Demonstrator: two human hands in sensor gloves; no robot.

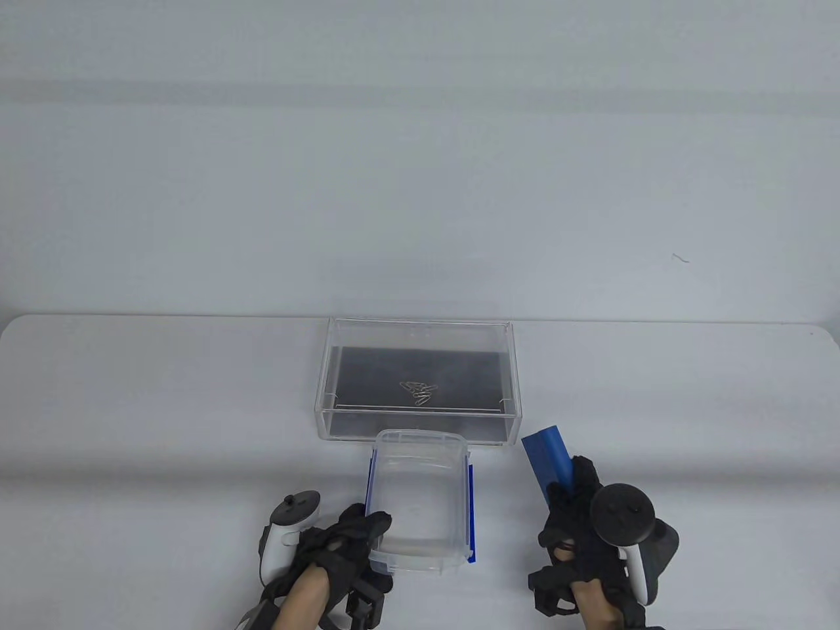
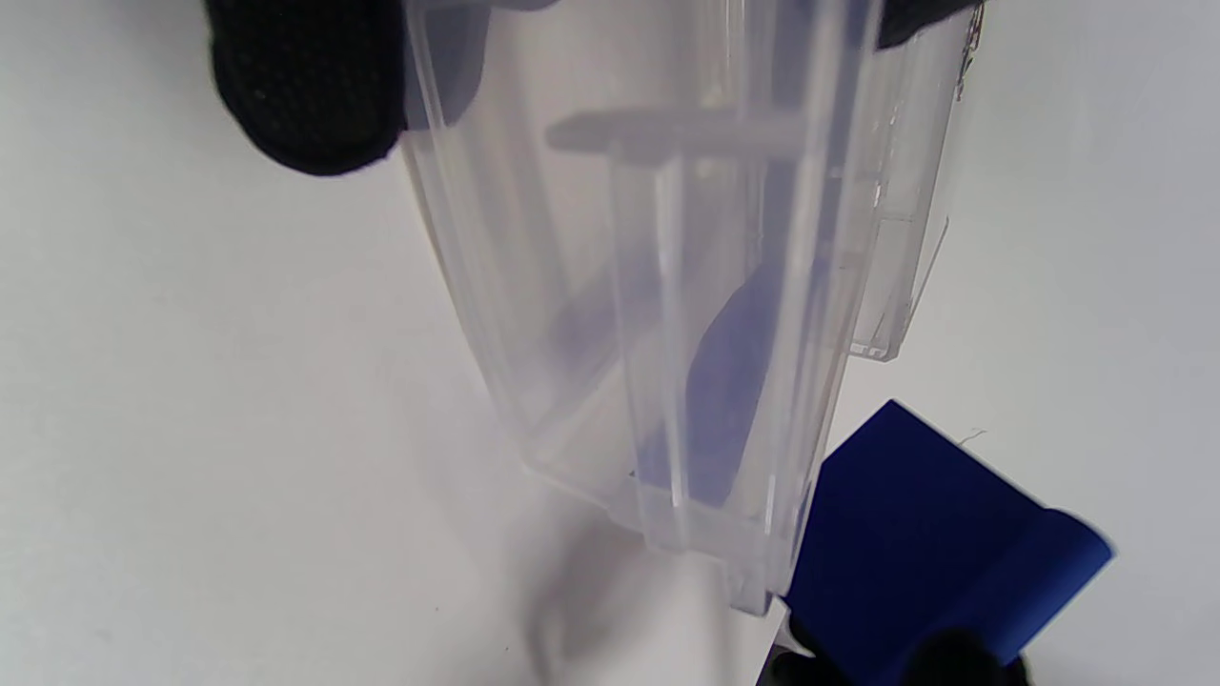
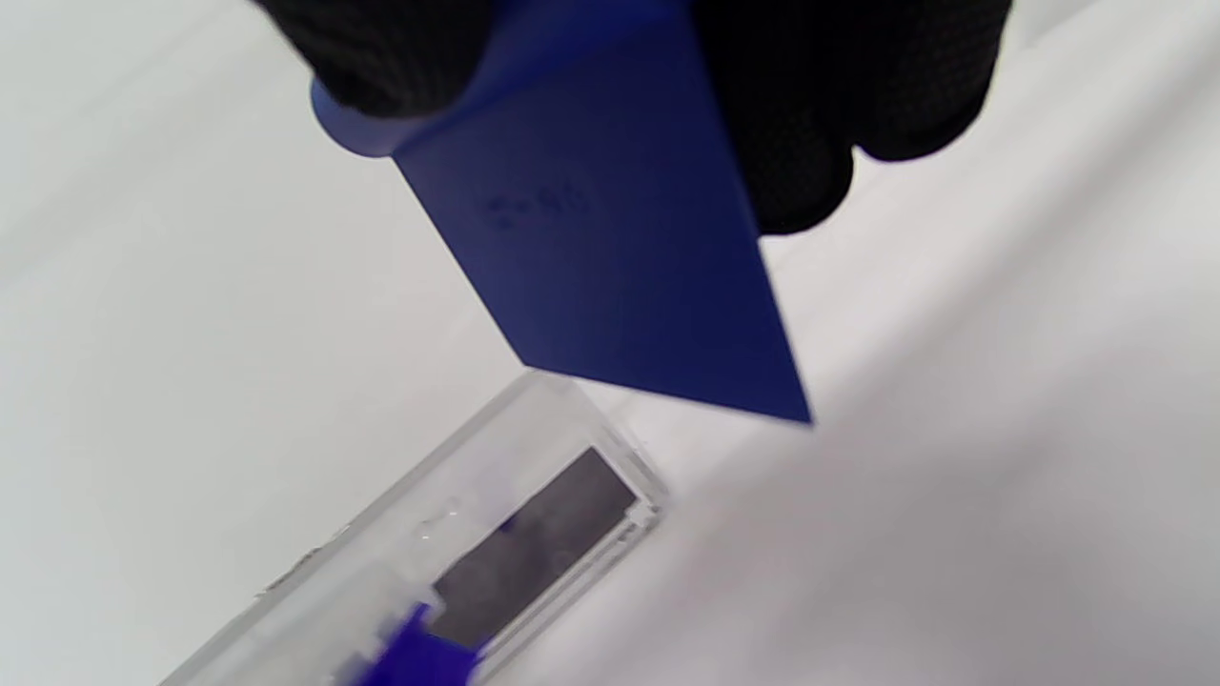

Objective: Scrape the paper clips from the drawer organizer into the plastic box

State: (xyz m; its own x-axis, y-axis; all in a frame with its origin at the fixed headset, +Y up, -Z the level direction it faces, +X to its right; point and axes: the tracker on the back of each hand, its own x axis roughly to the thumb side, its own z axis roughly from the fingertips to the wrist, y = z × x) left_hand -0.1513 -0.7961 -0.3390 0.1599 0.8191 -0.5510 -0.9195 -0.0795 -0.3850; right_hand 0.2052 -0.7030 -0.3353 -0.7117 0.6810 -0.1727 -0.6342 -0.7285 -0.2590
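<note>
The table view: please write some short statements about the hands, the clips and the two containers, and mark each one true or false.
1. The paper clips lie inside the drawer organizer. True.
2. The right hand holds a blue scraper. True.
3. The plastic box already holds paper clips. False: no clips show in it.
4. The left hand rests on the drawer organizer. False: it holds the plastic box at its near left corner.
5. The scraper's edge touches the paper clips. False: it is outside the organizer, near its right front corner.
</note>
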